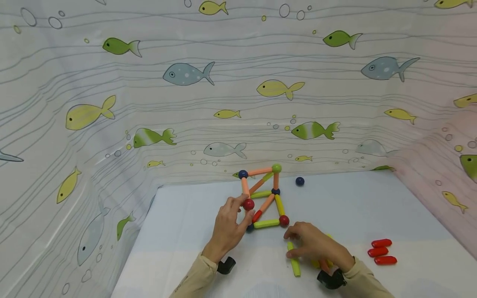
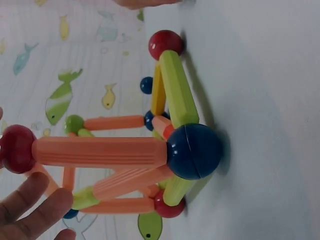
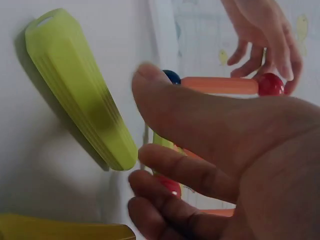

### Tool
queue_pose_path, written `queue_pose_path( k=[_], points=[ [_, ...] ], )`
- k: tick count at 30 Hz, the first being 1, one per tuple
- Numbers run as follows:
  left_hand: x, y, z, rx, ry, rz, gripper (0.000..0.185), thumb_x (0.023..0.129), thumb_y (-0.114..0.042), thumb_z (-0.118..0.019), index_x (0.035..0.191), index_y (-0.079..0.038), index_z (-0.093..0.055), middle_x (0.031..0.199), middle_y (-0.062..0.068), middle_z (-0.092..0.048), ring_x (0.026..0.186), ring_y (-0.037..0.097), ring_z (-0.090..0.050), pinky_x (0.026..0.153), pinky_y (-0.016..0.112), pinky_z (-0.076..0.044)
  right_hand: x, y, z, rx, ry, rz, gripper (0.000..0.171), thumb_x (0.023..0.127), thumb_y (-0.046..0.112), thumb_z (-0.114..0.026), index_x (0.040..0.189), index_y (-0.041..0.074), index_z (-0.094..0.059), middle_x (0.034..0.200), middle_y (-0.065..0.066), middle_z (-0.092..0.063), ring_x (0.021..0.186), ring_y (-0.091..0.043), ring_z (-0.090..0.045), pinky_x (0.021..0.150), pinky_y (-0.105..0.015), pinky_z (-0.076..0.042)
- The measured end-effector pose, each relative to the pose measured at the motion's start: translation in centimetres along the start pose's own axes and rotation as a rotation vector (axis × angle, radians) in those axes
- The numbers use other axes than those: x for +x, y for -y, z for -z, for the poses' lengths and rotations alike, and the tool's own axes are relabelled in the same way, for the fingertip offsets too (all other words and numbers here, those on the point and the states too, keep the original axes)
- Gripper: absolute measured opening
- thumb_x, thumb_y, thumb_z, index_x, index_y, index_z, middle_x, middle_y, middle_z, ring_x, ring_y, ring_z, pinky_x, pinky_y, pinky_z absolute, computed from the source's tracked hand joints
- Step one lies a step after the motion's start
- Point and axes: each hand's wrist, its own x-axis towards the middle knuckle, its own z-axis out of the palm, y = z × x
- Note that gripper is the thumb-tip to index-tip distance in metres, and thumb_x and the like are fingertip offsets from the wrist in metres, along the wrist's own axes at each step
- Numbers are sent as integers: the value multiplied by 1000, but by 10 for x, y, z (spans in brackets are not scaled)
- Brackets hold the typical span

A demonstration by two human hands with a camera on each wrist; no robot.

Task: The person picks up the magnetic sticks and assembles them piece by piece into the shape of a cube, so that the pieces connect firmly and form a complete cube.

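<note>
At R, head cam only, 3 red sticks (image 1: 378, 252); L hand (image 1: 228, 221) pinches red ball (image 1: 248, 204), R hand (image 1: 314, 241) wide.

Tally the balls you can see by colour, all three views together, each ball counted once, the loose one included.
Blue balls: 4
Red balls: 3
Green ball: 1
Total: 8
</note>
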Motion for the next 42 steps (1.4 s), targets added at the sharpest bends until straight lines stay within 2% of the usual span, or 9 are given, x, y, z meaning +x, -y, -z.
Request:
queue_pose_path(
  k=[6, 10, 15, 18, 22, 26, 30, 36, 42],
  points=[
    [1, 6, -3, -102, 39, -21, 36, 102, -16, -71, 136, -9, -62, 110, 4, -68, 97, 21, -67, 83, 33, -60, -7, 7, -2, -61, 20, -55, 44, 77, 40, -95, 108, 17, -73, 93, 7, -60, 88, -11, -50, 78, -31, -47],
    [3, 10, -3, -161, 70, -14, 37, 102, -15, -71, 136, -7, -60, 115, 2, -69, 102, 16, -67, 89, 34, -61, -6, 7, -2, -46, 35, -63, 43, 76, 42, -96, 101, 18, -71, 85, 6, -57, 81, -11, -49, 71, -28, -42],
    [4, 13, -4, -205, 87, 7, 36, 102, -13, -72, 134, -7, -58, 114, 2, -72, 104, 16, -69, 90, 36, -61, -3, -5, 3, 74, 57, 4, 39, 79, 37, -95, 96, 18, -66, 80, 7, -60, 72, -6, -51, 65, -23, -44],
    [5, 14, -3, -243, 86, 17, 36, 102, -12, -72, 134, -7, -57, 114, 4, -73, 105, 18, -70, 90, 37, -62, 1, -15, 8, 147, 35, 48, 33, 84, 35, -91, 96, 16, -66, 79, 8, -62, 70, -4, -53, 63, -22, -46],
    [5, 15, -3, -290, 76, 13, 37, 101, -10, -72, 134, -6, -56, 115, 5, -73, 105, 18, -70, 87, 42, -63, 6, -27, 14, 160, -40, 85, 27, 92, 36, -84, 103, 14, -72, 83, 11, -67, 73, -3, -56, 64, -21, -48],
    [4, 15, -4, -318, 73, 12, 37, 101, -10, -71, 135, -5, -56, 115, 6, -72, 104, 19, -69, 85, 46, -63, 8, -36, 20, 146, -146, 51, 21, 100, 34, -75, 111, 17, -79, 91, 9, -74, 77, -3, -59, 66, -22, -51],
    [4, 15, -4, -331, 75, 26, 37, 101, -9, -72, 135, -5, -57, 115, 6, -72, 104, 19, -69, 86, 45, -63, 13, -35, 25, 150, -305, -32, 17, 103, 29, -71, 114, 19, -79, 96, 3, -76, 76, -7, -59, 65, -23, -49],
    [3, 14, -3, -346, 85, 51, 38, 100, -7, -72, 134, -6, -57, 115, 6, -72, 104, 18, -69, 87, 46, -63, 27, -21, 27, 196, -536, -44, 19, 103, 22, -72, 118, 12, -79, 100, -1, -77, 81, -10, -63, 70, -23, -54],
    [4, 15, -2, -344, 85, 41, 37, 101, -9, -72, 134, -5, -57, 115, 6, -72, 103, 18, -70, 87, 44, -63, 42, -4, 27, 226, -584, -7, 20, 101, 22, -75, 117, 11, -78, 95, 0, -76, 81, -11, -64, 72, -23, -55]
  ],
)
